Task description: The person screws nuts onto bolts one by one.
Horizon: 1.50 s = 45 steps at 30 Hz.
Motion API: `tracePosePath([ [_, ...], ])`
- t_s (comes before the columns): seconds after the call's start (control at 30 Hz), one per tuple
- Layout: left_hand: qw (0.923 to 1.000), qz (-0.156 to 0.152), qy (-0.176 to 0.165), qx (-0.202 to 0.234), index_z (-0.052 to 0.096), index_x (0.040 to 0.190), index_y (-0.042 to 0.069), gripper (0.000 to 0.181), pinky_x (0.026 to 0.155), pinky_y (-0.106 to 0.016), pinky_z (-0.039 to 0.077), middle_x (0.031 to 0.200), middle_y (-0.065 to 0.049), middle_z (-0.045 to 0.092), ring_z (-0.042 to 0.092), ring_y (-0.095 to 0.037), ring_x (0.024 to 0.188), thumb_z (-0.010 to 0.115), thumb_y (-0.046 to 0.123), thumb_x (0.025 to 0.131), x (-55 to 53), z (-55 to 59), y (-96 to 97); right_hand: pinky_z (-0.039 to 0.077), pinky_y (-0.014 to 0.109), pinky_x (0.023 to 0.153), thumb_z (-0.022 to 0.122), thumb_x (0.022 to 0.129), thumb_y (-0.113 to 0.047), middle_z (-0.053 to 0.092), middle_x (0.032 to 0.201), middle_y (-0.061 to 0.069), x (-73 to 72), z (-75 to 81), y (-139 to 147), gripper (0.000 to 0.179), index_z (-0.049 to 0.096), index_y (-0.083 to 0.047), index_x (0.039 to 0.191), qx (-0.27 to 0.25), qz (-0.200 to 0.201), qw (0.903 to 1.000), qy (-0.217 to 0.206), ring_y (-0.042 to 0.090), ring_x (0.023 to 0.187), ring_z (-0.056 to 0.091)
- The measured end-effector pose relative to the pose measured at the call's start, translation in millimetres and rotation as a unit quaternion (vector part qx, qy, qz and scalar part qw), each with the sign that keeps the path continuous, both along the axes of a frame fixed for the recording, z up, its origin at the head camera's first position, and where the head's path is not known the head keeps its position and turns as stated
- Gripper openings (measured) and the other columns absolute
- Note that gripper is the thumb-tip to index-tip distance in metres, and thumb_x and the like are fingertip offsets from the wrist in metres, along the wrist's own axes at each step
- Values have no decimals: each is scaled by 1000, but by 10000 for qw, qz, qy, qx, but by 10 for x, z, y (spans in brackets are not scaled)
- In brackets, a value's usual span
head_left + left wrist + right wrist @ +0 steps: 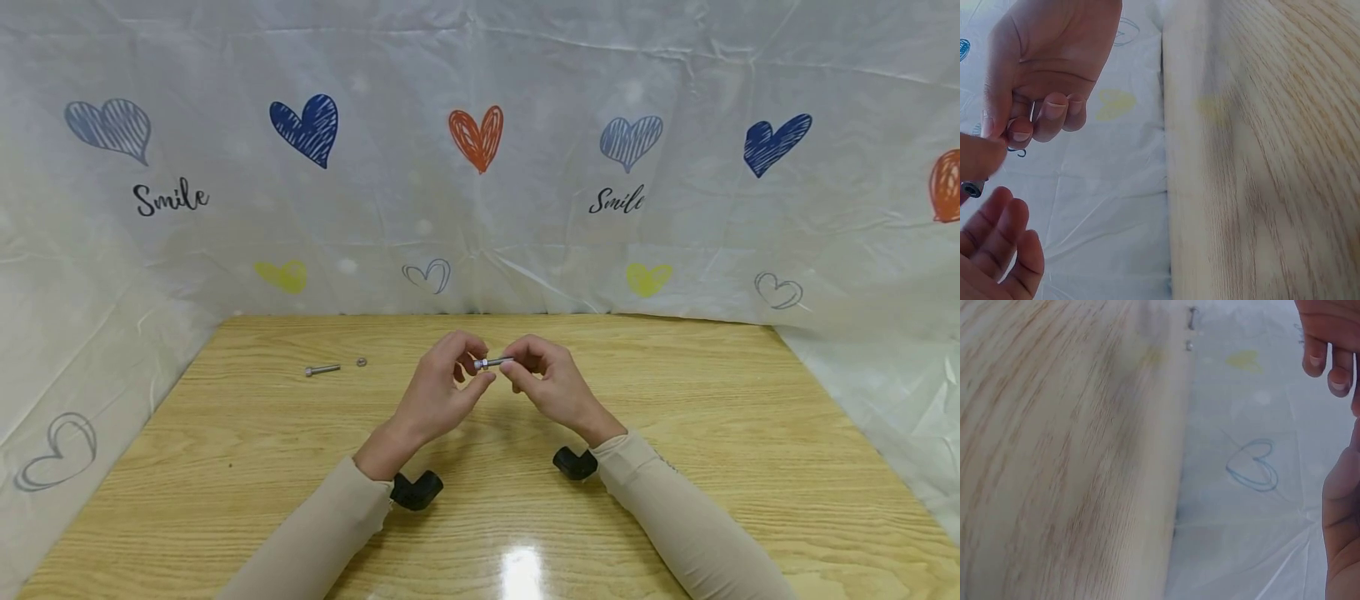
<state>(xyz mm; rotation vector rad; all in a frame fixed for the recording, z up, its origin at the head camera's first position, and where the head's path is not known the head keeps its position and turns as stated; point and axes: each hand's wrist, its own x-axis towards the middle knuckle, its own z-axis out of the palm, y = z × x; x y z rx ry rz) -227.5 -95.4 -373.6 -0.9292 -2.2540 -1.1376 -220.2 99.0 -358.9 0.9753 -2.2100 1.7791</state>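
Observation:
Between the hands a silver socket-head bolt [495,362] lies level above the table, carrying a nut [485,364] near its head. My right hand [553,379] pinches the shank's other end between thumb and fingers. Curved about the head end are the fingers and thumb of my left hand [438,387]; in the head view its thumb tip stands slightly apart below the bolt. The left wrist view shows the bolt's socket head [971,188] beside the blurred left thumb. In the right wrist view the bolt is out of sight.
A second socket-head bolt [322,370] and a loose nut [362,362] lie toward the table's back left. The wooden table [712,433] meets a white cloth [540,225] printed with hearts. Black wrist mounts [417,491] show beneath the sleeves.

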Motion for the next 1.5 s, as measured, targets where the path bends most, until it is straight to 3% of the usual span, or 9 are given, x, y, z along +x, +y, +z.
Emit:
tracePosePath([
  [0.17,9999,-71,127,-57,57,98,7,17,59,-37,47,90,-3,56,53,-18,74,70,4,87,-11,-7,5,45,29,57,58,93,1,57,74,7,3,-3,-2,6,61,6,96,18,-16,10000,44,39,62,53],
  [0.37,9998,40,-186,-117,60,94,9,5,61,-36,47,89,-2,55,53,-26,74,62,13,94,8,-5,4,45,29,57,57,94,2,58,75,6,-3,-13,-1,6,61,5,97,20,-14,9999,113,37,61,53],
  [0.53,9990,136,-430,-55,62,93,10,11,61,-36,48,87,0,54,53,-24,75,61,22,95,21,-4,5,46,29,56,57,94,1,59,76,5,-11,-22,-4,5,61,3,96,24,-12,9999,114,36,61,54],
  [0.7,9997,74,-242,44,58,101,9,20,61,-34,48,91,-2,56,54,-24,76,71,15,88,8,3,4,46,29,57,58,93,1,59,77,5,-13,-23,-6,5,61,4,96,18,-33,10000,82,36,62,54],
  [0.9,10000,-60,-15,18,56,97,6,19,61,-36,48,89,-4,55,54,-25,75,71,3,85,11,22,7,45,29,56,58,93,1,58,75,6,-6,-20,-3,6,61,5,97,18,-18,10000,61,39,62,53],
  [1.2,9994,84,-337,-20,61,93,9,7,62,-39,48,88,-2,54,52,-24,75,59,15,96,37,25,13,44,29,56,57,94,0,58,74,5,4,-20,-1,8,60,7,97,68,-63,9999,107,27,60,53],
  [1.37,9987,154,-492,43,62,92,10,11,64,-41,48,89,0,56,52,-21,76,59,20,96,35,17,8,45,28,56,57,94,1,59,77,5,3,-22,-1,9,60,8,98,49,-35,9999,91,35,62,54],
  [1.5,9992,100,-374,48,60,101,10,15,63,-37,48,92,-2,57,54,-21,77,68,16,90,24,5,-2,44,27,56,57,94,1,59,76,11,2,-26,-1,6,60,5,97,42,-65,10000,54,41,63,53],
])
